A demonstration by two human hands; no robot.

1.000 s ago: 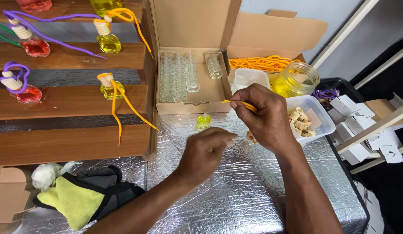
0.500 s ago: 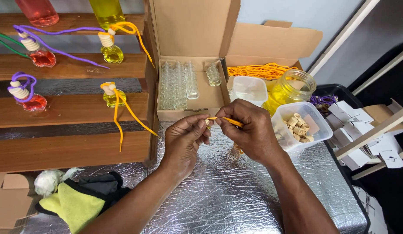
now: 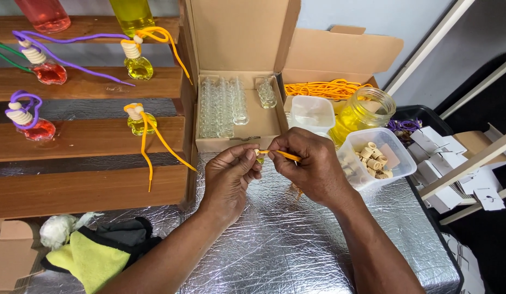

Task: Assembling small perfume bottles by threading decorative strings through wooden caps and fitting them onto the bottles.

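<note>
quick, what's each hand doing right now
Left hand: closed, pinching a small yellow piece at its fingertips.
Right hand: closed, holding an orange cord up to that piece.

We are at a small craft table where little bottles get made by hand. We see brown wooden steps (image 3: 89,136) holding tiny glass bottles of red and yellow liquid with coloured cords (image 3: 138,122). An open cardboard box (image 3: 236,109) holds rows of empty clear bottles (image 3: 223,106). A clear plastic tub of small wooden caps (image 3: 375,158) sits on the shiny silver foil tabletop (image 3: 280,239), near a pile of orange cords (image 3: 323,89).
</note>
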